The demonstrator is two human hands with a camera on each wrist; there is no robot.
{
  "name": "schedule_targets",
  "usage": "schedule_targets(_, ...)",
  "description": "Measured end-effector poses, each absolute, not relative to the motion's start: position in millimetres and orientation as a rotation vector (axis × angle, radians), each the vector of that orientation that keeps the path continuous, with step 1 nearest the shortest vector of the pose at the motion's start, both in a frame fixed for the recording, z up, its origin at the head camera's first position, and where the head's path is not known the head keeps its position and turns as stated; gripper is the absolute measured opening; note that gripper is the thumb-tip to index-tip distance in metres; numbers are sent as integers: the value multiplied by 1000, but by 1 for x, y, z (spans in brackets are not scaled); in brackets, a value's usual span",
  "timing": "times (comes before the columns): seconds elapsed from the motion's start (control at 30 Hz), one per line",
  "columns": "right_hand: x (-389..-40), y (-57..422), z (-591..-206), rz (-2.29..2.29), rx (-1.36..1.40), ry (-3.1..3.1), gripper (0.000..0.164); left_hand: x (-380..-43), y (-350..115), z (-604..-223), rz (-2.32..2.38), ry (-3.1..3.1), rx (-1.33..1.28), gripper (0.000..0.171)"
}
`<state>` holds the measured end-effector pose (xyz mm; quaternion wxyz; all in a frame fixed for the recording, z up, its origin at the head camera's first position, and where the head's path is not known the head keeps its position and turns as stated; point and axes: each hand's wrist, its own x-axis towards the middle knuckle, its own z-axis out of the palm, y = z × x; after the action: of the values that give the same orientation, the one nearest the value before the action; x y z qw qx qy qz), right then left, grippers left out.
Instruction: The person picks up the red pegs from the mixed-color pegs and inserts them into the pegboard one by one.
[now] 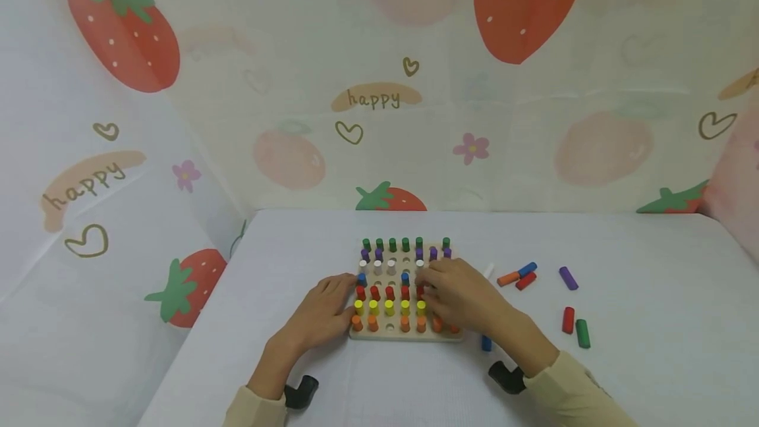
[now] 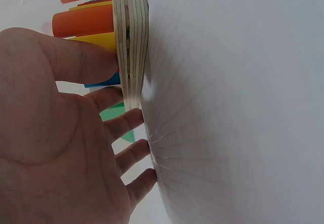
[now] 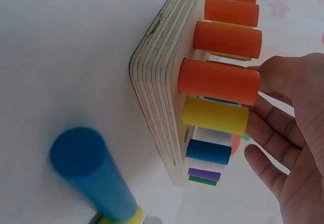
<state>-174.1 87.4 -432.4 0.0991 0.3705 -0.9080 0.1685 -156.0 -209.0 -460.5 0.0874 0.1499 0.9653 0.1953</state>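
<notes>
A wooden pegboard [image 1: 406, 339] lies on the white table, with pegs standing in rows of green, purple, white, blue, red, yellow and orange. Along its left edge rests my left hand [image 1: 325, 308]; in the left wrist view the thumb [image 2: 83, 62] presses the board's side, the other fingers extended beside it. My right hand [image 1: 465, 292] reaches over the right part of the board, fingertips down among the red pegs [image 1: 405, 292] and the blue row. In the right wrist view an orange peg [image 3: 217, 81] hides those fingertips, and I cannot tell whether they pinch a peg.
Loose pegs lie right of the board: an orange peg [image 1: 508, 279], a blue peg [image 1: 527, 269], a purple peg [image 1: 568, 278], a green peg [image 1: 583, 333] and red ones [image 1: 568, 320]. Another blue peg [image 1: 486, 343] is below my right wrist. A strawberry-print cloth [image 1: 379, 150] hangs behind.
</notes>
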Motion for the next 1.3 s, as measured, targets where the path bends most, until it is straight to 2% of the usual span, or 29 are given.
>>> schedule_targets(0.4, -161, 111, -426, 531, 952, -2762, 19, -158, -209, -462, 582, 2883, 450, 61)
schedule_targets(1.3, -147, 186, -443, 451, 680, -2857, 22, -156, -207, -461, 594, 2886, 433, 60)
